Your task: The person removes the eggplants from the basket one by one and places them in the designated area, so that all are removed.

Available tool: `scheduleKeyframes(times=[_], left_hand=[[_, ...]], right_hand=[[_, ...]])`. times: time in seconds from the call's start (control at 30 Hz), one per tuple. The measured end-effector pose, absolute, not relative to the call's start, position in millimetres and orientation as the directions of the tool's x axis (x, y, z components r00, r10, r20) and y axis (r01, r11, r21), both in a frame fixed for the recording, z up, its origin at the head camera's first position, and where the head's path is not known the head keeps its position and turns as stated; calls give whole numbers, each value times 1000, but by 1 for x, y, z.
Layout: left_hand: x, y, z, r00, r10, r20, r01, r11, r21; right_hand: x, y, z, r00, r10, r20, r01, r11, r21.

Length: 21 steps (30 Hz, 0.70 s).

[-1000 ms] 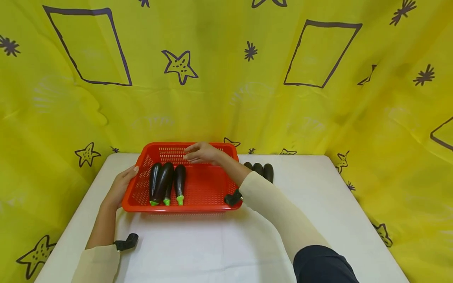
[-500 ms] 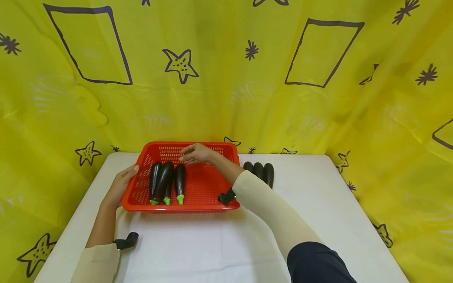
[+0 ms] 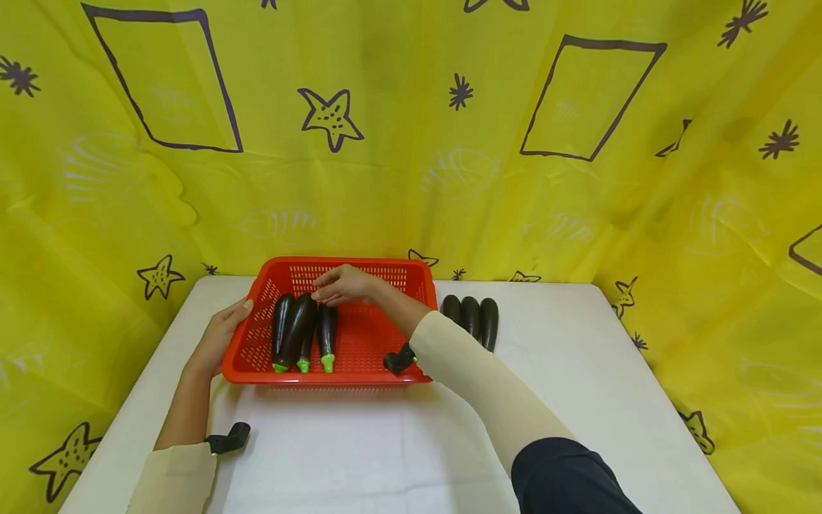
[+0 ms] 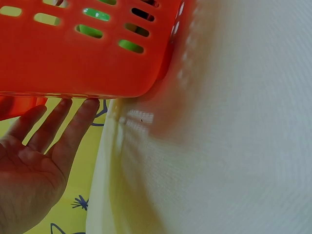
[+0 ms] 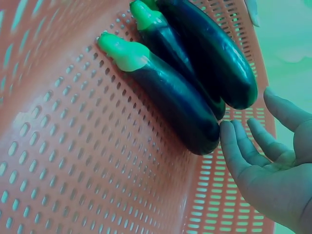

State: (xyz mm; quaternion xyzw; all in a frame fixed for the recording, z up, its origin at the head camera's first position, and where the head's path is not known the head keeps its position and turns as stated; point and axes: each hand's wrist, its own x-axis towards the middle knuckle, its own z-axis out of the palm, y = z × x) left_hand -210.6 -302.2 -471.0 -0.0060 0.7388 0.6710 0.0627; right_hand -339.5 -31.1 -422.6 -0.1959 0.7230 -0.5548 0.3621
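Note:
A red plastic basket (image 3: 385,335) holds several dark eggplants with green stems at its left side. One eggplant (image 3: 297,332) lies on top of its neighbours, and another eggplant (image 3: 327,335) lies at the right of the group. My left hand (image 3: 221,335) grips the basket's left rim, thumb over it; in the left wrist view its fingers (image 4: 78,126) reach the rim from outside. My right hand (image 3: 347,284) is over the basket at the eggplants' rounded far ends. In the right wrist view its fingers are spread, fingertips close to the eggplants, holding nothing; contact is unclear.
Several dark, elongated vegetables (image 3: 471,318) lie side by side on the white table (image 3: 578,371) right of the basket, partly behind my right sleeve. A yellow curtain (image 3: 411,143) with drawn stars hangs behind and along the sides of the table.
My right hand has moved left and slightly down, from above the basket's middle to the far ends of the eggplants. The left hand, basket and eggplants have stayed put.

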Motion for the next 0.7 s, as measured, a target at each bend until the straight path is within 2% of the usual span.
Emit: scheduleKeyframes(times=[0.7], left_hand=[[-211, -303, -471, -994, 71, -85, -77, 108, 991]], right_hand=[[-335, -40, -423, -582, -758, -293, 18, 348, -937]])
